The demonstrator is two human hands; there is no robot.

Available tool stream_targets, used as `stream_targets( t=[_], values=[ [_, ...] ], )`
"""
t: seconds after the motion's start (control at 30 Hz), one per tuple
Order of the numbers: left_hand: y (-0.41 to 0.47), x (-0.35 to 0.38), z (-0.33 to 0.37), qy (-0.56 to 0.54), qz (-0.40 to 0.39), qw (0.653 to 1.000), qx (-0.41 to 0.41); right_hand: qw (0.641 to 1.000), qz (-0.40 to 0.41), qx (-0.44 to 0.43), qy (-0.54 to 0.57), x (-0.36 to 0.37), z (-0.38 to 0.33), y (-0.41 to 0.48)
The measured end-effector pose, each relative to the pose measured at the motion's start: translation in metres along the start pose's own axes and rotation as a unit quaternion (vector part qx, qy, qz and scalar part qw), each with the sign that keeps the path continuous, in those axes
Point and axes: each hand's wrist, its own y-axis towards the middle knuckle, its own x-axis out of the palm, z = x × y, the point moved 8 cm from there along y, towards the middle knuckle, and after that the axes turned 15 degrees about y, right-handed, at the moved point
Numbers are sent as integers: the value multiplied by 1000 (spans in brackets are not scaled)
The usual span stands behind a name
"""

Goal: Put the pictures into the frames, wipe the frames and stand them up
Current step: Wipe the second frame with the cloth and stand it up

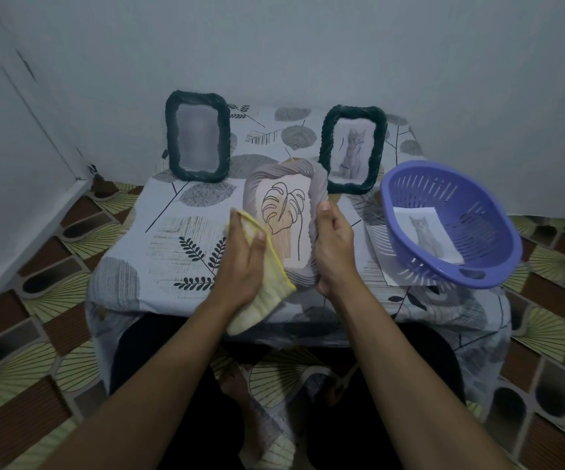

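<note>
Three frames in view; the one in work comes first. Grey frame point(286, 212) sits at centre of the picture, held tilted over the near tabletop point(172, 232), leaf pic inside. We can't tell if its bottom edge rests on anything. Right hand point(333, 245) curls round the right rim, thumb on the front, fingers behind. Left hand point(245, 262) has fingers mostly straight w/ thumb pinning the yellow cloth point(267, 296) against the frame's lower-left rim.

Upper centre, at the back: left dark frame point(198, 137) standing, pane blurred; right dark frame point(353, 149) standing w/ a cat pic. Purple basket point(471, 205) at right holds a loose cat pic point(425, 234).

Handling, as we judge it: the grey frame looks light & stiff, and the ribbed rim gives grip, so hold by the rim, not the pane, which prob. smudges and may crack if dropped. Cloth is soft & limp, so bunch it under the fingers. Loose pic is thin paper, creases fast; lift by an edge.
</note>
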Motion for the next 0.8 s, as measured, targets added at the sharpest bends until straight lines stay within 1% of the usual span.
stream_targets(
  t=[0.03,0.1,0.17,0.27,0.37,0.5,0.6,0.7,0.8],
  values=[
    [6,-6,-7,-11,-5,999,-48,1000,-11,6,-6,5,1,-3],
    [21,-21,-17,-26,9,993,-111,999,-37,33,-20,14,11,-8],
    [37,-40,-22,-54,54,985,-152,995,-64,68,-28,23,21,-16],
    [52,-63,-28,-86,106,972,-193,991,-89,93,-41,30,28,-19],
    [52,-68,-28,-89,113,971,-192,990,-97,94,-32,32,28,-18],
    [24,-44,-12,-46,67,988,-128,997,-42,67,11,26,19,-10],
    [0,-24,-11,-45,33,992,-111,999,-5,48,25,20,15,-2],
    [-8,-18,-15,-56,20,992,-114,997,-19,49,50,20,15,3],
    [1,-24,-14,-53,46,990,-121,996,-28,67,48,18,22,3]
  ],
)
